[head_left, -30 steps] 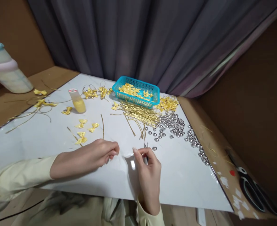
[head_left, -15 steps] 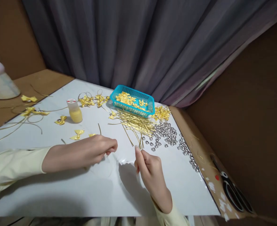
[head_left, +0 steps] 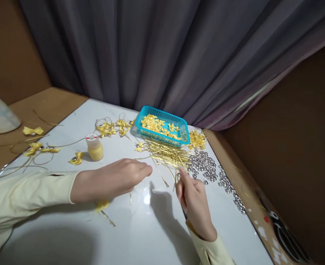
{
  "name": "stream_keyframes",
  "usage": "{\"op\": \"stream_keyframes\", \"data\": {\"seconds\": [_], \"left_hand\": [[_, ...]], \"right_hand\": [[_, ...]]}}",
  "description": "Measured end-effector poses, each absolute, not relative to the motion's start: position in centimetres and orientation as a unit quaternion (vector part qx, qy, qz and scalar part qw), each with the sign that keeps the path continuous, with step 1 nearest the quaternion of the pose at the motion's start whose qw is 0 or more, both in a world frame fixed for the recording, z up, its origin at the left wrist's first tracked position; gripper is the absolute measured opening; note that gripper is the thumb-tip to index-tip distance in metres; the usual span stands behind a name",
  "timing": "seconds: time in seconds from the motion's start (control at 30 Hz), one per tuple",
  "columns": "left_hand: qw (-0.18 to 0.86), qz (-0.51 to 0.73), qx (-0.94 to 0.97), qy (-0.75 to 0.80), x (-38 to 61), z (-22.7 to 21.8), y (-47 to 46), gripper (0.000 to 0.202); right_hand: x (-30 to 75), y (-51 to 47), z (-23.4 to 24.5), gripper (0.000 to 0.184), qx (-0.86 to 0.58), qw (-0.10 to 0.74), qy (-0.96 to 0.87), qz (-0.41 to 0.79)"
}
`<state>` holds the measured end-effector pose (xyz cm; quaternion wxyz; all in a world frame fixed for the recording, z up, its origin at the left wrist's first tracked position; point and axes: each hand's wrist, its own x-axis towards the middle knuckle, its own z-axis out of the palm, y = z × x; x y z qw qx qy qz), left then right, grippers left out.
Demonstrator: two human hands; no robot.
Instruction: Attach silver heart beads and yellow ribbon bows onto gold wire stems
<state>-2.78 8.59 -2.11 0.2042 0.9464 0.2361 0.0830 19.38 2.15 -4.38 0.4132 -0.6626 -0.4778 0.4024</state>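
1. I am holding the left hand (head_left: 125, 175) above the white tabletop (head_left: 123, 235), its fingers curled together; from my seat I am seeing nothing certain between them, so I cannot tell what they are pinching, if anything.
2. I am angling the right hand (head_left: 197, 206) near the gold twist ties (head_left: 169, 154), thumb and forefinger drawn together. A slim dark tool (head_left: 185, 214) is peeking out on its palm side, probably being tucked there to free the fingertips; I cannot tell how firmly.
3. A yellow satin bow (head_left: 102, 206) is lying just below the left wrist, partly hidden, with a short gold strip (head_left: 108, 219) slanting out beside it.
4. The ties are lying in a loose heap before the turquoise basket (head_left: 162, 138), some ends fanning toward the right hand, which is presumably making single ones easier to pick.
5. The basket is penning loose yellow bows (head_left: 153, 123), apparently stopping them from straying.
6. Silver beads (head_left: 203, 162) are spreading beyond the right hand, seemingly occupying their own patch.
7. A spool of yellow thread (head_left: 95, 150) is standing beyond the left forearm, and scissors (head_left: 279, 223) are resting at the brown right margin, I am guessing to leave the middle free.
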Motion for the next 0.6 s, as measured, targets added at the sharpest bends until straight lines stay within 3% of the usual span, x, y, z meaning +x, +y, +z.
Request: {"op": "stream_keyframes", "data": {"seconds": [0.13,0.23,0.3,0.37,0.47,0.6], "left_hand": [[0.235,0.081,0.944,0.217,-3.5,-1.7,9.7,0.034],[0.237,0.077,0.944,0.215,-3.7,-1.2,10.2,0.032],[0.23,0.081,0.947,0.211,-3.5,-0.8,10.3,0.032],[0.221,0.085,0.948,0.212,-3.0,-0.7,10.3,0.032],[0.2,0.099,0.95,0.219,-2.1,-1.0,10.1,0.03],[0.175,0.119,0.947,0.242,-1.2,-2.1,9.7,0.033]], "right_hand": [[19.7,2.5,-4.3,0.05,-0.603,0.457,-0.589,0.284],[18.6,2.3,-4.8,0.079,-0.573,0.437,-0.657,0.222],[17.2,2.3,-5.4,0.083,-0.572,0.416,-0.68,0.193],[16.0,2.5,-6.0,0.065,-0.568,0.413,-0.692,0.167],[15.6,3.1,-6.6,0.023,-0.557,0.416,-0.709,0.116],[17.4,3.8,-6.7,0.023,-0.533,0.391,-0.738,0.133]]}}
